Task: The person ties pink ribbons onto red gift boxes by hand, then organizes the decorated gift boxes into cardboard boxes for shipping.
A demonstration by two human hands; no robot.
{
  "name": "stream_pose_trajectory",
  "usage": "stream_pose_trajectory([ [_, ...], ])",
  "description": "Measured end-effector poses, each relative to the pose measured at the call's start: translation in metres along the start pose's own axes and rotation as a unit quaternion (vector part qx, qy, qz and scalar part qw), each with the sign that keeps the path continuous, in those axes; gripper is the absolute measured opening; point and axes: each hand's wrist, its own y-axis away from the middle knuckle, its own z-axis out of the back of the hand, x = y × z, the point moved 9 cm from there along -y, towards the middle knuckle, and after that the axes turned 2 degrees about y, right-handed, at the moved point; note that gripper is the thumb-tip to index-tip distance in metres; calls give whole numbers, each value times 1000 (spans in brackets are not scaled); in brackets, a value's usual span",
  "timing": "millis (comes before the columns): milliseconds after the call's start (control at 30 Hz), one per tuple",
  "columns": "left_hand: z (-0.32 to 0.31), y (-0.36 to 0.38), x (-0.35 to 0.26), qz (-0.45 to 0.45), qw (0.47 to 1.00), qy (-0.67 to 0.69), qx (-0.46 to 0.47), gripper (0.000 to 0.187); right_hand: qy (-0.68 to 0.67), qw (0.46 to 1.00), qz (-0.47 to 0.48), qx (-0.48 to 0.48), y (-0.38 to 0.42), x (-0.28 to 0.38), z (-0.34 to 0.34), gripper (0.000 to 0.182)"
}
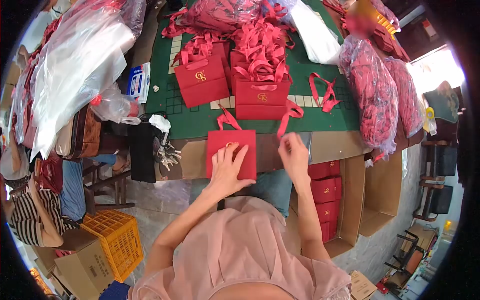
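Note:
A small red paper gift bag [248, 167] with a ribbon handle lies at the near edge of the table. My left hand [229, 167] rests on its front, fingers spread, partly covering the gold lettering. To the right, my right hand [294, 154] is closed in a pinch on the lower end of a red ribbon [290, 116], which runs up beside the stacked bags. Just beyond my hands stand red bags [262, 100] with gold lettering, ribbon handles piled on top. Another red bag [201, 80] leans to their left.
A loose red ribbon [325, 94] lies on the green mat [330, 120]. Plastic-wrapped red bundles [372, 95] sit at the right. A cardboard box [352, 200] below holds several red bags. Keys [167, 151] and a plastic bottle [112, 105] are at the left, near another person's striped top [32, 215].

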Motion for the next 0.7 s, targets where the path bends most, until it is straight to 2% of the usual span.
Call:
stream_pose_trajectory([
  [67,8,-10,-13,-36,998,50,-3,101,-59,996,-6,62,13,26,-4,11],
  [167,6,-22,-22,-76,993,96,2,82,-136,984,8,112,24,53,-11,13],
  [200,8,-26,-24,-87,991,101,-32,55,-161,980,3,119,26,55,-13,13],
  [233,4,-27,-21,-86,991,101,-33,55,-161,980,4,120,26,56,-14,13],
  [300,-4,-28,-20,-96,991,89,-15,30,-220,966,-41,131,26,51,-18,12],
  [333,-5,-28,-20,-95,991,89,-15,30,-250,955,-78,139,28,42,-24,7],
  [367,-2,-29,-17,-72,988,128,-36,23,-251,955,-78,140,28,40,-27,7],
  [400,1,-29,-14,-50,983,168,-57,16,-327,927,-120,140,30,34,-34,7],
  [433,-1,-29,-14,-50,983,169,-56,16,-400,892,-161,139,32,27,-41,6],
  [500,-7,-28,-5,3,972,230,-45,17,-400,893,-156,134,35,17,-48,7],
  [567,-6,-29,-3,3,965,257,-45,21,-402,894,-151,129,37,11,-53,9],
  [633,-4,-30,1,3,957,286,-43,24,-432,891,-117,80,32,17,-46,11],
  [700,14,-32,8,-22,981,159,-111,41,-435,890,-120,71,28,14,-40,9],
])
